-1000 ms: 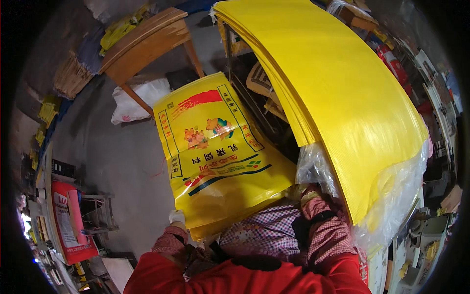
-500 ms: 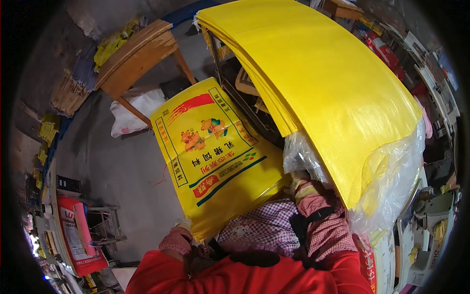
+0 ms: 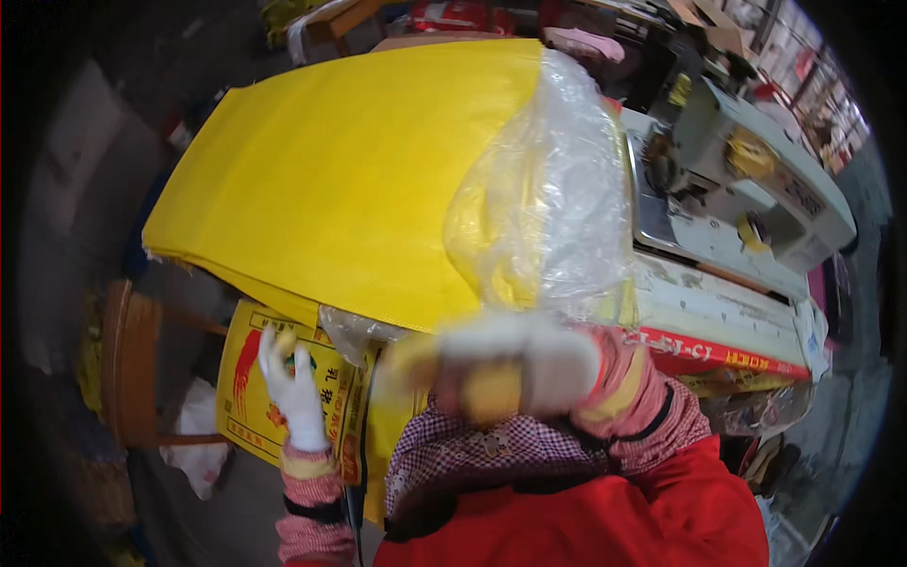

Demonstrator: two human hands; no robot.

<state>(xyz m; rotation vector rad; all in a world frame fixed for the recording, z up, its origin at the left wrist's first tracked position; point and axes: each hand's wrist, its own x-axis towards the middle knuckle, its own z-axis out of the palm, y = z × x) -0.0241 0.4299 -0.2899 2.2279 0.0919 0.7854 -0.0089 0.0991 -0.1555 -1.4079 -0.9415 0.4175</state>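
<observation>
My left hand (image 3: 294, 392), in a white glove with yellowish finger patches, is raised above a printed yellow sack (image 3: 244, 387). Its fingers are stretched and apart, with nothing seen between them. In front of my checked apron (image 3: 444, 454) is my right hand (image 3: 501, 364), also gloved, so smeared by motion that its fingers cannot be made out. Just beyond it lies a thick stack of plain yellow woven sheets (image 3: 340, 180). Clear plastic film (image 3: 581, 180) hangs over the stack's right end, and more film shows at its near edge.
A pale sewing machine (image 3: 765, 180) stands on a white table (image 3: 699, 293) to the right of the stack. On the left are a wooden stool (image 3: 132, 369) and a white bag (image 3: 196, 439) on the floor. A pink cloth (image 3: 586, 42) lies beyond the stack.
My view has swung to the right, bringing the sewing machine into fuller sight. Both hands have come up; the left now stands above the printed sack, and the right has swept in front of my body.
</observation>
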